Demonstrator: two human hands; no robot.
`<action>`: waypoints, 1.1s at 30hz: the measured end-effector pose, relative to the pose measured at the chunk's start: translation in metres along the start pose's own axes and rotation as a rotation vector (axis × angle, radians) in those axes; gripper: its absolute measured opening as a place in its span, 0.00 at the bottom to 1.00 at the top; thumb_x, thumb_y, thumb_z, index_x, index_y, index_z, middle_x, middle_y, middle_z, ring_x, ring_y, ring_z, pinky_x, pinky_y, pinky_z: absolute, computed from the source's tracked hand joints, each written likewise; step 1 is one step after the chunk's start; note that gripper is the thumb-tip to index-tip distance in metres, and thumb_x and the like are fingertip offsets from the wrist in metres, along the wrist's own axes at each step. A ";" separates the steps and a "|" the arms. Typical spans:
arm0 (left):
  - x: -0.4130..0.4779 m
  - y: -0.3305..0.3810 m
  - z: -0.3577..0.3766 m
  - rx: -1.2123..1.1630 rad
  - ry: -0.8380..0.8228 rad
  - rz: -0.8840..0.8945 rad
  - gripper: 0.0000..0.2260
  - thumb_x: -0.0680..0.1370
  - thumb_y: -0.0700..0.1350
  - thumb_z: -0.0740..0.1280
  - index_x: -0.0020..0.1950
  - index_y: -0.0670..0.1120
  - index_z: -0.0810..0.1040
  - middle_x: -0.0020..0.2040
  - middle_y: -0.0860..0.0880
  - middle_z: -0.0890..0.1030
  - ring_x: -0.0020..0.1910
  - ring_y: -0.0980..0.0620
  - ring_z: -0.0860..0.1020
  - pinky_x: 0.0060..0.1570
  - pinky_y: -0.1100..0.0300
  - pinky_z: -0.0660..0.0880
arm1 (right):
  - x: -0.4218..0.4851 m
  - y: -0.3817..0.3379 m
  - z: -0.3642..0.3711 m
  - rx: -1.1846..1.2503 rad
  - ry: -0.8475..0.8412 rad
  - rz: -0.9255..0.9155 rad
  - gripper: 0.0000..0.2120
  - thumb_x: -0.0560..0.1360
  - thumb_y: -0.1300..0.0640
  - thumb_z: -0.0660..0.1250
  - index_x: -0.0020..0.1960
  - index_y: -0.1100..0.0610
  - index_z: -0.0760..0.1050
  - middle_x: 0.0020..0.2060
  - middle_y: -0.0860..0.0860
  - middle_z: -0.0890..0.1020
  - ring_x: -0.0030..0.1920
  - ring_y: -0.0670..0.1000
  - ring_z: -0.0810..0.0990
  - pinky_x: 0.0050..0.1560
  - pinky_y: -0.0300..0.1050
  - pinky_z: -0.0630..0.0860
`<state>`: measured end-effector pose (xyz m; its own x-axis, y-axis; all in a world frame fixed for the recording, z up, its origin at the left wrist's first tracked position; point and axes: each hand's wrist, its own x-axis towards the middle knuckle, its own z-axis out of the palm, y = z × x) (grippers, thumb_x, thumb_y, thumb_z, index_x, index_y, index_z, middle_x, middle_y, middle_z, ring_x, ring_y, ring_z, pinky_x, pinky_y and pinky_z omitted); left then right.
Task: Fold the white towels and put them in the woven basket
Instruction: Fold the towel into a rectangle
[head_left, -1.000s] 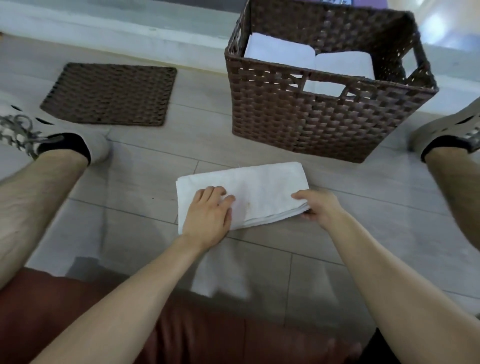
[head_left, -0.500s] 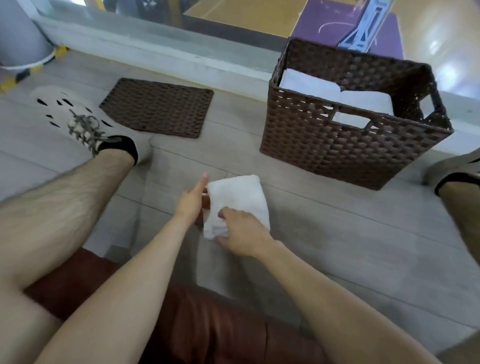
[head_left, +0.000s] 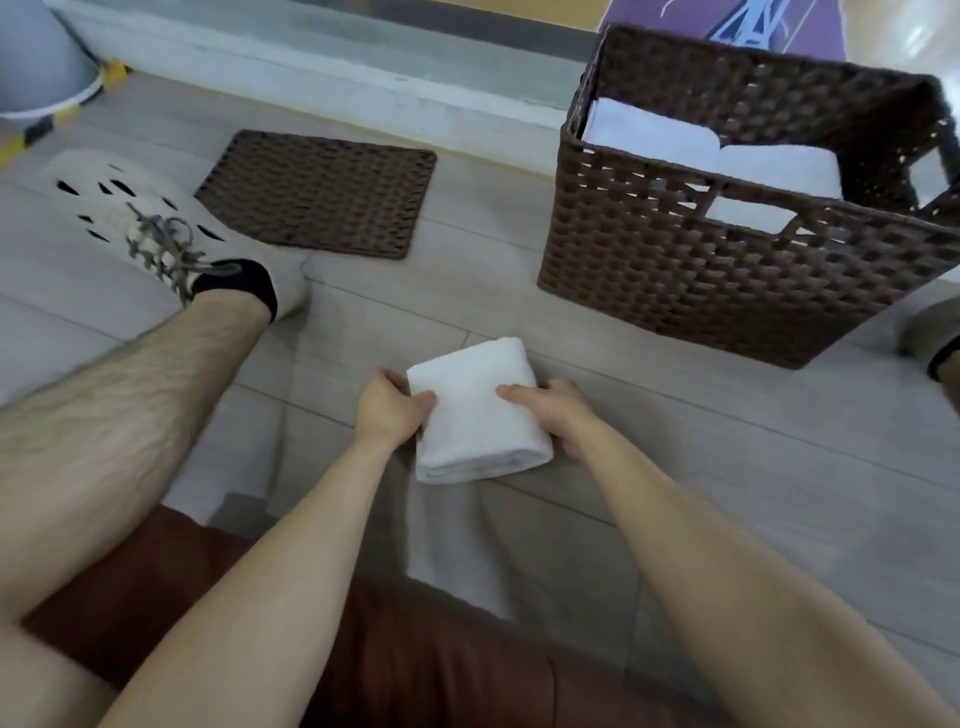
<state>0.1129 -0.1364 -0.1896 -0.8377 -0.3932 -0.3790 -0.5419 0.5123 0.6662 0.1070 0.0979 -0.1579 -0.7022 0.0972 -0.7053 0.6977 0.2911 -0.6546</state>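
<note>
Now the folded white towel (head_left: 478, 410) lies on the grey floor (head_left: 727, 467) at the centre of the frame, a compact block. The left hand (head_left: 387, 410) grips its left side and the right hand (head_left: 556, 410) its right side, with the thumbs on top. In the upper right stands the woven basket (head_left: 701, 270), where two folded towels (head_left: 649, 132) already lie side by side. The folding of this one looks finished; what remains, I judge, is to lift it into the basket. No unfolded towel is visible.
</note>
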 end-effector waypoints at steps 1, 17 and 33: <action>0.001 0.001 0.000 -0.015 -0.002 -0.015 0.21 0.74 0.46 0.80 0.61 0.40 0.77 0.56 0.42 0.84 0.60 0.43 0.83 0.52 0.58 0.72 | 0.006 -0.002 0.002 0.030 -0.071 0.021 0.44 0.56 0.42 0.85 0.65 0.62 0.78 0.57 0.54 0.87 0.54 0.58 0.88 0.60 0.59 0.85; -0.057 0.146 -0.065 0.061 -0.224 0.817 0.15 0.62 0.51 0.78 0.45 0.54 0.79 0.45 0.54 0.79 0.42 0.55 0.77 0.42 0.56 0.74 | -0.107 -0.042 -0.110 -0.159 0.312 -0.431 0.19 0.76 0.60 0.72 0.65 0.50 0.77 0.57 0.49 0.83 0.54 0.52 0.83 0.45 0.49 0.83; -0.173 0.118 -0.082 0.288 0.061 1.002 0.24 0.69 0.73 0.74 0.46 0.55 0.77 0.34 0.56 0.76 0.34 0.57 0.76 0.37 0.56 0.72 | -0.179 -0.096 -0.125 0.260 0.171 -0.542 0.21 0.64 0.57 0.80 0.57 0.53 0.84 0.51 0.49 0.86 0.53 0.53 0.84 0.56 0.52 0.83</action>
<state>0.1997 -0.0711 0.0072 -0.9121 0.2784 0.3010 0.3968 0.7846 0.4764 0.1484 0.1718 0.0655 -0.9637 0.1577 -0.2153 0.2328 0.1022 -0.9671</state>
